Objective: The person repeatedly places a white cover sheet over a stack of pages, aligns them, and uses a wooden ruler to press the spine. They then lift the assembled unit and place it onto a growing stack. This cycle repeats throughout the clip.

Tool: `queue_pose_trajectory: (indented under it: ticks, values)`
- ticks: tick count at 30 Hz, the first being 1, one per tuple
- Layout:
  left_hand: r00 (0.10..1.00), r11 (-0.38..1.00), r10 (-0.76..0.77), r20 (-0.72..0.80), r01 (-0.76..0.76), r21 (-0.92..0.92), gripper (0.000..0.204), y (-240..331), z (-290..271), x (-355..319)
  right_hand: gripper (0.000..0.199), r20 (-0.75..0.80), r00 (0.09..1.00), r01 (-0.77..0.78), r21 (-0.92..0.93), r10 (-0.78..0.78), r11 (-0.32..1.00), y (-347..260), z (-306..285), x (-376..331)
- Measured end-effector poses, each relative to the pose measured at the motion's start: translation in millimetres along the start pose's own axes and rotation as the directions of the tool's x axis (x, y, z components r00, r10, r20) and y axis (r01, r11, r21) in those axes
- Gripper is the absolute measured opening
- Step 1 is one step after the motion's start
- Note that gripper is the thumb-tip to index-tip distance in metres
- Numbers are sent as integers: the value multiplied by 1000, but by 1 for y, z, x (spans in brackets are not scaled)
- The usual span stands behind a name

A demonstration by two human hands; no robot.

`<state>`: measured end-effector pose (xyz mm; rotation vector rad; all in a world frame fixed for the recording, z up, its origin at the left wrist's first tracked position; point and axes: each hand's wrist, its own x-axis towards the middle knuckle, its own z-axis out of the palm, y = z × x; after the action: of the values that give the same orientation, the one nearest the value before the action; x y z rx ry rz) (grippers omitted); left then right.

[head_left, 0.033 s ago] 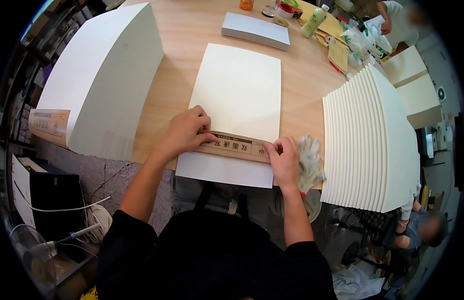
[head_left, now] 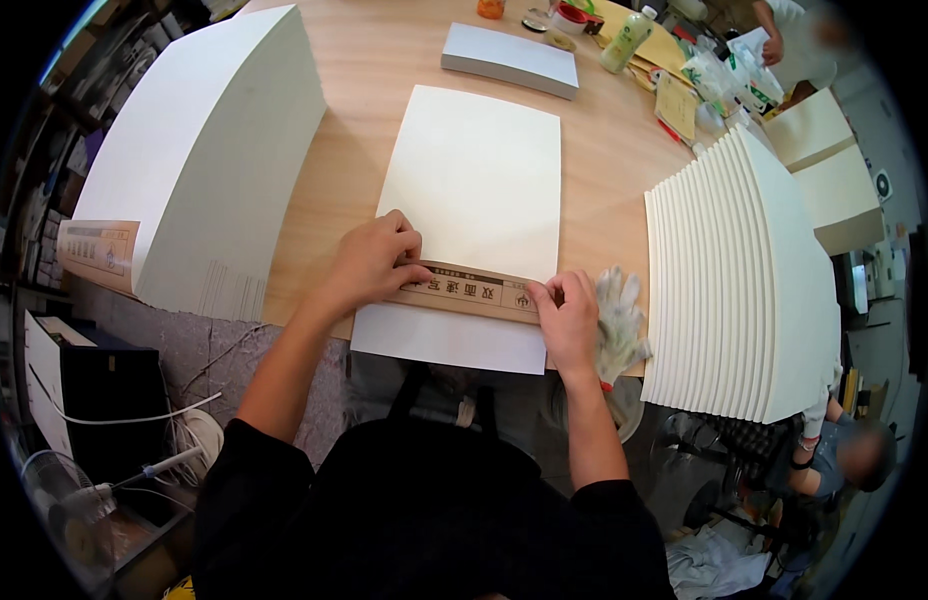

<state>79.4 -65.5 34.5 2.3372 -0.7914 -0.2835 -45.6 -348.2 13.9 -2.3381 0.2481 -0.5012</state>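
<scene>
A brown printed paper strip (head_left: pixel 464 293) lies across the near end of a cream paper pad (head_left: pixel 474 180) on the table. My left hand (head_left: pixel 376 260) pinches the strip's left end, thumb on the printed face and fingers bent. At the right end, my right hand (head_left: pixel 569 312) grips the strip between thumb and curled fingers. A white sheet (head_left: pixel 449 340) shows below the strip and juts past the table's near edge. Right beside my right hand rests a pale work glove (head_left: pixel 619 320).
A tall white paper stack (head_left: pixel 234 150) with a brown strip at its near end stands left. Many layered pads (head_left: pixel 719 290) stand right. Farther back are a smaller paper block (head_left: pixel 509 60), a bottle (head_left: pixel 629 40) and bags. Two other people are at the right.
</scene>
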Motion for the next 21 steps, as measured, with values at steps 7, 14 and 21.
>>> queue_pose_trajectory:
  ticks: [7,14,21]
  values:
    - [790,588,420,447,-612,529,69,40,0,60,19,186,982,-57,80,41,995,15,-31,19]
    - [635,350,255,729,-764,542,75,87,13,100,21,120,989,128,-345,-92,930,36,-99,-7]
    - [619,425,296,727,-767,481,121,78,18,102,14,127,857,515,-245,-499,822,-9,-60,-26]
